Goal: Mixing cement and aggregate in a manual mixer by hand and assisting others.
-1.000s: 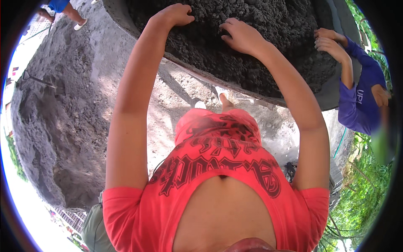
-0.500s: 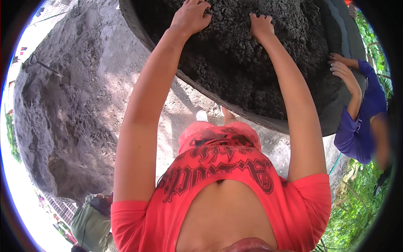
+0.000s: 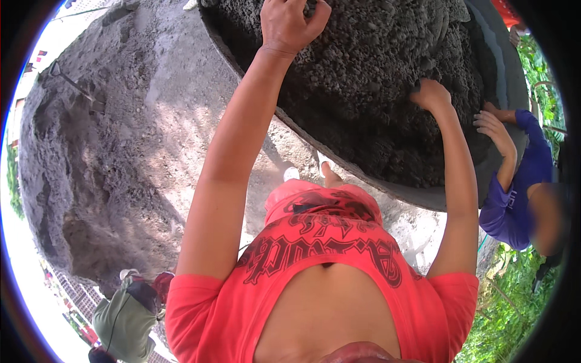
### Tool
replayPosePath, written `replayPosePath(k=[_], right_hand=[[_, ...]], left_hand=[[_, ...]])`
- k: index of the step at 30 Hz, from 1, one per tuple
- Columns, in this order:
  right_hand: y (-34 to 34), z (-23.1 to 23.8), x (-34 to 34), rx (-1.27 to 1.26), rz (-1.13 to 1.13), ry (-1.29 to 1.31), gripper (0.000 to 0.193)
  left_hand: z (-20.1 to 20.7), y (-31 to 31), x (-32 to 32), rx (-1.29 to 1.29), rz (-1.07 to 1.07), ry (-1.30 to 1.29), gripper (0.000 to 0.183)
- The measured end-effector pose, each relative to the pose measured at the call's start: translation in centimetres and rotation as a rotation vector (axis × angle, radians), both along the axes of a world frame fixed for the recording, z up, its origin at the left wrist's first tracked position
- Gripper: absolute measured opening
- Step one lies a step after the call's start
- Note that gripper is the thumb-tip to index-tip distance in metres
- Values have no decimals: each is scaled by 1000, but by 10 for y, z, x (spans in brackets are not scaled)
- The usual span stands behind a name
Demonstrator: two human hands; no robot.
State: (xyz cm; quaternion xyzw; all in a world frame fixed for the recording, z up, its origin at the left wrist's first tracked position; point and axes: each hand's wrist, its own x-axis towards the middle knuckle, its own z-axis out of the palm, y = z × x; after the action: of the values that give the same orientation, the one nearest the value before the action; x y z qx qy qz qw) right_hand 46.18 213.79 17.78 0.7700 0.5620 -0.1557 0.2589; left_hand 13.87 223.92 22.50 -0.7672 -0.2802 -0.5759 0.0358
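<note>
A large round metal pan (image 3: 302,134) holds a heap of dark grey, gritty, damp concrete mix (image 3: 369,66). My left hand (image 3: 290,24) is over the far left part of the mix. Its thumb is held apart from the fingers, whose ends run out of the picture. Lower and to the right, my right hand (image 3: 433,95) is bent into the mix. The fingers curl round some of it, and their tips are hidden.
At the pan's right rim, a person in a purple shirt (image 3: 508,212) has hands on the edge. Red clothing shows at upper right. A big sand pile (image 3: 109,151) with a shovel (image 3: 78,85) rises at left. Another person in grey-green clothing (image 3: 124,323) is lower left.
My right hand has moved right and nearer, and its fingers have curled into the mix. My left hand has shifted slightly right. The pan appears further right in view.
</note>
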Motion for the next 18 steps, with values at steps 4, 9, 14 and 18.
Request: replayPosePath(k=[4,9,14,18], right_hand=[[-67,63,-31,102,116,275,43],[-129,107,-86,354,112,668,35],[-162,64,-112,958,23,724,41],[-172,41,-119,1360,66,687,42]], left_hand=[[8,-7,3,28,-61,-30,19],[7,-20,1,18,-97,-45,16],[21,-51,15,21,-168,-45,14],[6,-83,27,31,-244,-61,13]])
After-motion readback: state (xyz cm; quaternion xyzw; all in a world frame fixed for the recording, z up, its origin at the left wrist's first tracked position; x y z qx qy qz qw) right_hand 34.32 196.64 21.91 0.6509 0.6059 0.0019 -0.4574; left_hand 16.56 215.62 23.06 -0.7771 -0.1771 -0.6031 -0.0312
